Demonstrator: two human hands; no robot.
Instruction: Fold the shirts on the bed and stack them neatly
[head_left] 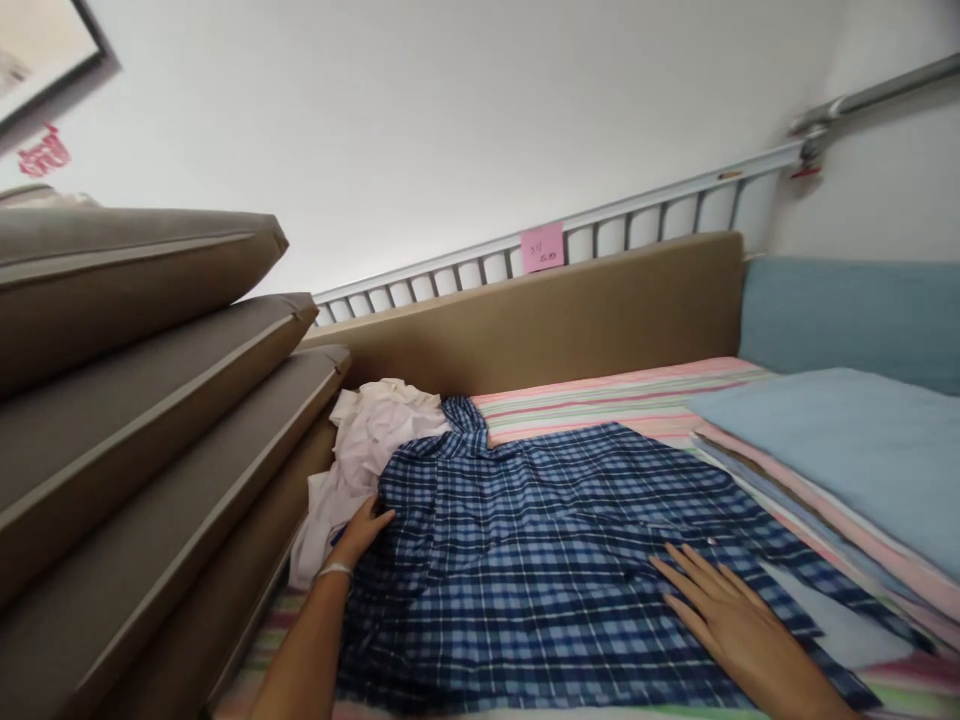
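Observation:
A blue plaid shirt (517, 560) lies spread out in front of me, its collar end toward the left and one sleeve stretching away to the lower right. My left hand (361, 535) touches the shirt's left edge, thumb spread away from the forefinger; the other fingers are partly hidden. On the lower right part of the shirt, my right hand (724, 605) lies flat with fingers spread, near a small white button (712, 541). Crumpled pale pink cloth (379, 430) sits against the shirt's upper left side.
Stacked brown cushions (165, 430) rise close on the left. A striped sheet (600, 390) lies under the shirt. Folded fabrics topped by a light blue one (847, 430) lie at right. Behind stand a brown padded board (555, 320) and a white radiator (637, 228) with a pink note (542, 248).

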